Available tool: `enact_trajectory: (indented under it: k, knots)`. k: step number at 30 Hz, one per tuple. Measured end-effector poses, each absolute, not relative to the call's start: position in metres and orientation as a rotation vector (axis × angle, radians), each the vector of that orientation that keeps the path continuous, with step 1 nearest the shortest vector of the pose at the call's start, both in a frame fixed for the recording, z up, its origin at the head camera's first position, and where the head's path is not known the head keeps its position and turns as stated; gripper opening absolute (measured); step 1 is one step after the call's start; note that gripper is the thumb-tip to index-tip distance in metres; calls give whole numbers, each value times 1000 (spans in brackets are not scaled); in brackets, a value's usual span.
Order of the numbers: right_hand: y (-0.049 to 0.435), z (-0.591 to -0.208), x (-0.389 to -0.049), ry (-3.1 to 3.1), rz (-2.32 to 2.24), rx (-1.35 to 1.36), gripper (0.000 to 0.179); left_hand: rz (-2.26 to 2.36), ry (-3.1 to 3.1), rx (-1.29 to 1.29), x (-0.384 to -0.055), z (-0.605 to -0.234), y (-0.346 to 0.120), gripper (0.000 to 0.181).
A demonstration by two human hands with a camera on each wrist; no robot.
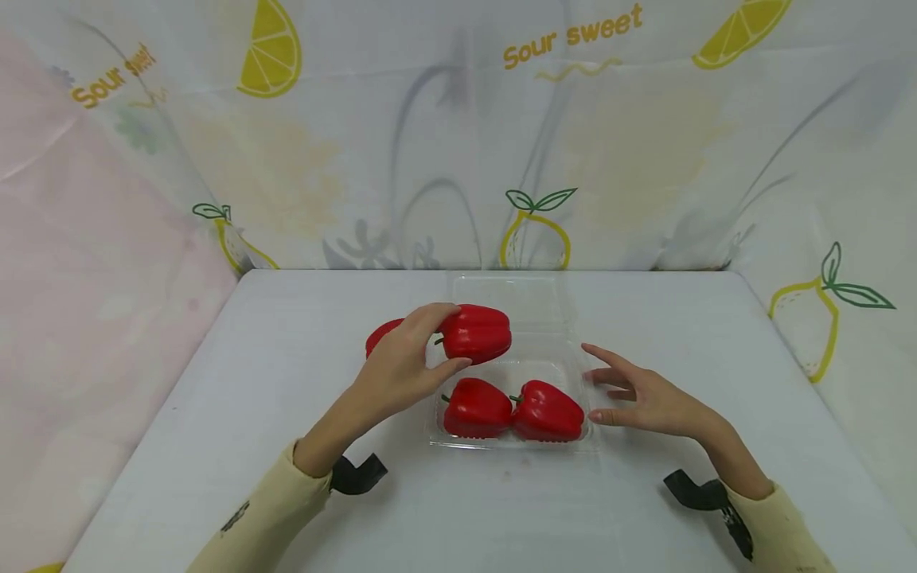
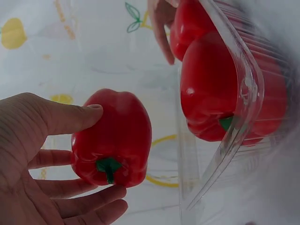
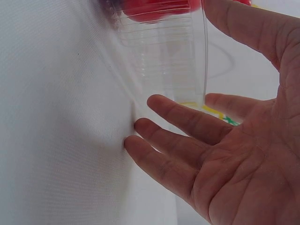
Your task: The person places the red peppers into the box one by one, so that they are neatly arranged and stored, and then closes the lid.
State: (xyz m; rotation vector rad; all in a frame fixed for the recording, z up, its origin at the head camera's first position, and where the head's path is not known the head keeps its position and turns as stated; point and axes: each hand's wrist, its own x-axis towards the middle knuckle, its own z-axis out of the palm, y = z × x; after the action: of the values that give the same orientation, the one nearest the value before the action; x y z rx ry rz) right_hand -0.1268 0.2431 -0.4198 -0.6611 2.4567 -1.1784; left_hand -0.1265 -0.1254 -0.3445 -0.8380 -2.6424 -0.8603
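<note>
My left hand grips a red bell pepper between thumb and fingers, above the back part of a clear plastic container. In the left wrist view the held bell pepper shows its green stem. Two more red bell peppers, a left one and a right one, lie side by side in the front of the container. My right hand is beside the container's right wall, its fingers spread and holding nothing. In the right wrist view its fingertips overlap the clear wall.
Another red pepper is partly hidden behind the left hand, to the left of the container. The container's clear lid lies folded back toward the rear edge of the white table. A printed cloth hangs behind.
</note>
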Motion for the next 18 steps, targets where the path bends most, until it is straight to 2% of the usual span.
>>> enact_trajectory:
  k: [18]
  knots:
    - [242, -418, -126, 2450, -1169, -651, 94, -785, -2752, -965, -137, -352, -87, 66]
